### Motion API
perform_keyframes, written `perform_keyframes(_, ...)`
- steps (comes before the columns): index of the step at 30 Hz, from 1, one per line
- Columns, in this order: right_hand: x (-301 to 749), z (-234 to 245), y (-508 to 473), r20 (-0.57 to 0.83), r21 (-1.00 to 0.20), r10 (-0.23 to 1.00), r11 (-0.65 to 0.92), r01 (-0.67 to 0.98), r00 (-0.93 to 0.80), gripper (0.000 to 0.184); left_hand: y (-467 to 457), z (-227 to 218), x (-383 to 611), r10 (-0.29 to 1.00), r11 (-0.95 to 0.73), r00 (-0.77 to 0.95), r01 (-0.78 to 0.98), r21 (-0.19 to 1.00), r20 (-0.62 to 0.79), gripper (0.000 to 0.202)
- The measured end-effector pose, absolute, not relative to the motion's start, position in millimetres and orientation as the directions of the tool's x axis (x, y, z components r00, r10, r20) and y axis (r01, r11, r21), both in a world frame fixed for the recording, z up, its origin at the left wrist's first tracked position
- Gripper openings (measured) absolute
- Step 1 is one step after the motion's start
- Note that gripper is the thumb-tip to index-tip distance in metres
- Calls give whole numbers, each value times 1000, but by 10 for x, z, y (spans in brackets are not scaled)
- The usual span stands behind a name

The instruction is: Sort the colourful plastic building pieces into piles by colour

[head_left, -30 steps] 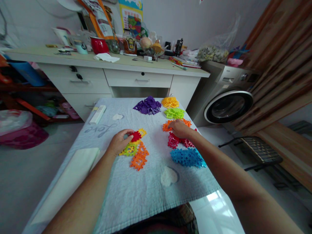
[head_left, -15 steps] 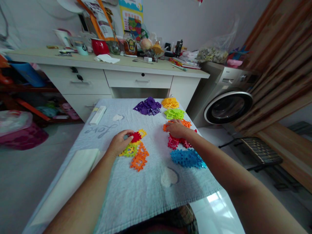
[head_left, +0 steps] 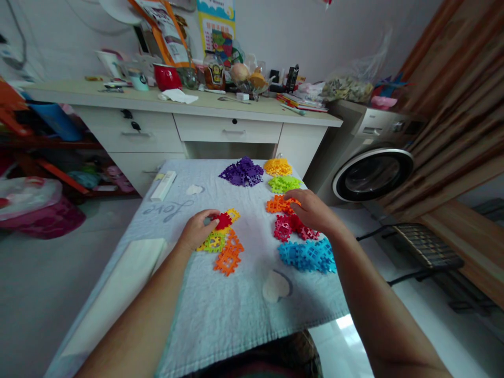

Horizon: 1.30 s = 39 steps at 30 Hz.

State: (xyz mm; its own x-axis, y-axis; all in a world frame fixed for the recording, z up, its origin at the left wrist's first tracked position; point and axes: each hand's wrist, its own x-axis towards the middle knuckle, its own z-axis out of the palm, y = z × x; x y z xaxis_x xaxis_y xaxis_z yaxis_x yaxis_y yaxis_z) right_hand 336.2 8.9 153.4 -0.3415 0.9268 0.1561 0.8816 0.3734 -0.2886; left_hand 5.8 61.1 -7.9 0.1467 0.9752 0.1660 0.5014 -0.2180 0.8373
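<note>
My left hand (head_left: 200, 229) is closed on the edge of a joined group of plastic interlocking tiles, with thumb and fingers at its red tile (head_left: 222, 221). Yellow tiles (head_left: 233, 214), a lime-and-yellow tile (head_left: 213, 241) and orange tiles (head_left: 228, 257) belong to this group, which lies on the cloth. My right hand (head_left: 311, 208) hovers at the orange tile pile (head_left: 277, 204), thumb and forefinger apart, fingertips over its right side. Just below that hand sits a red tile pile (head_left: 284, 228); a blue tile pile (head_left: 305, 255) is nearer to me.
Purple (head_left: 243, 172), yellow (head_left: 277, 167) and lime (head_left: 284, 184) tile piles line the table's far side. A long white box (head_left: 163, 186) lies at the left on the tablecloth (head_left: 189, 315). Beyond stand a cluttered white desk (head_left: 232, 128) and a washing machine (head_left: 366, 152).
My right hand has shifted to the right over the orange pile, uncovering more of the orange and red tiles. The left hand keeps its hold; the view has shifted slightly.
</note>
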Motion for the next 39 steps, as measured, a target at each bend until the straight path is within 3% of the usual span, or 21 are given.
perform_keyframes(4, 2851, 1362, -251, 99, -413, 901, 423, 807, -422, 29, 616, -68, 54, 975, -218, 157, 496, 840, 160, 34)
perform_keyframes(7, 2429, 1091, -346, 16, -437, 857, 469, 767, -515, 31, 613, -59, 49, 974, -226, 118, 484, 845, 193, 35)
perform_keyframes(12, 2074, 615, -322, -35, -427, 812, 515, 743, -583, 70, 604, -47, 42, 967, -241, 52, 492, 837, 248, 35)
perform_keyframes(14, 2056, 491, -304, -25, -427, 827, 499, 754, -562, 76, 598, -39, 44, 966, -237, 30, 503, 831, 257, 34)
perform_keyframes(19, 2093, 386, -259, 51, -497, 860, 462, 734, -507, 54, 576, -43, 62, 972, -194, -8, 544, 816, 236, 36)
perform_keyframes(28, 2112, 306, -201, 39, -601, 943, 287, 746, -331, 61, 662, -29, 95, 992, -120, 47, 616, 779, 115, 29)
perform_keyframes(31, 2096, 329, -191, 44, -604, 953, 265, 751, -300, 50, 692, 69, 125, 994, -104, 87, 649, 753, 62, 29)
perform_keyframes(35, 2148, 626, -271, 111, -619, 954, 286, 731, -280, 46, 550, 262, 162, 991, -97, 137, 678, 728, 5, 48)
perform_keyframes(39, 2465, 1154, -325, 196, -657, 958, 286, 697, -208, 52, 191, 404, 167, 938, -232, 343, 732, 640, -52, 87)
